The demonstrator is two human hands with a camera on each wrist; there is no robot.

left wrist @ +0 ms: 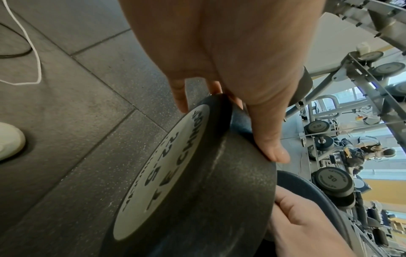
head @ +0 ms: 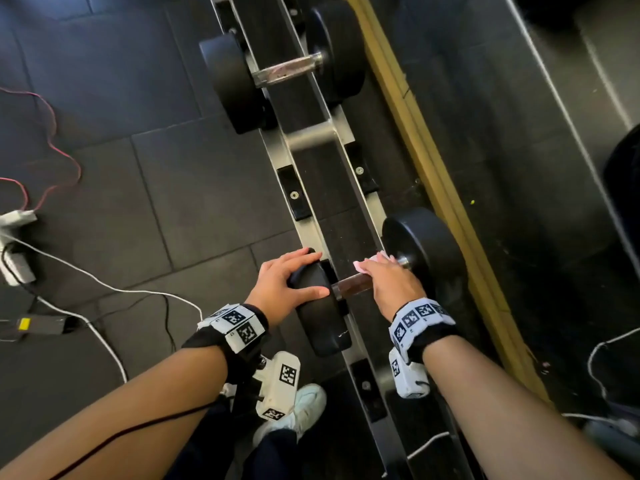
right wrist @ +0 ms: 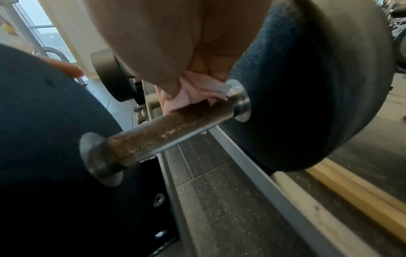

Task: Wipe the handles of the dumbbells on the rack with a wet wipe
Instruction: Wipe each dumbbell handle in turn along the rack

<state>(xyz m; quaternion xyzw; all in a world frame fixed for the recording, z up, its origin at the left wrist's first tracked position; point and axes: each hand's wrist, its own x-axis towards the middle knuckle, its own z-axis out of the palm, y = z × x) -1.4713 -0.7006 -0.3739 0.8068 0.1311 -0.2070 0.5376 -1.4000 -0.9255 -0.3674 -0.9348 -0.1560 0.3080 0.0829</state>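
A black dumbbell lies across the rack [head: 375,216] close to me, and its rusty brown handle [head: 349,285] [right wrist: 167,128] shows between my hands. My left hand [head: 284,278] [left wrist: 230,52] cups the near weight head [head: 322,317] [left wrist: 197,173], with the fingers over its rim and the thumb along the top. My right hand [head: 388,282] [right wrist: 175,43] wraps the handle at its far end, next to the other weight head [head: 429,247]. It holds a pale pink wet wipe [head: 367,263] [right wrist: 197,92] bunched against the bar. A second dumbbell, its handle [head: 287,69] bare, sits farther along the rack.
White, black and red cables [head: 69,268] and a power strip [head: 14,237] lie on the dark tiled floor at left. My white shoe [head: 301,407] stands beside the rack. A yellow wooden strip [head: 433,168] runs along the rack's right side, against a mirror that reflects more dumbbells [left wrist: 331,180].
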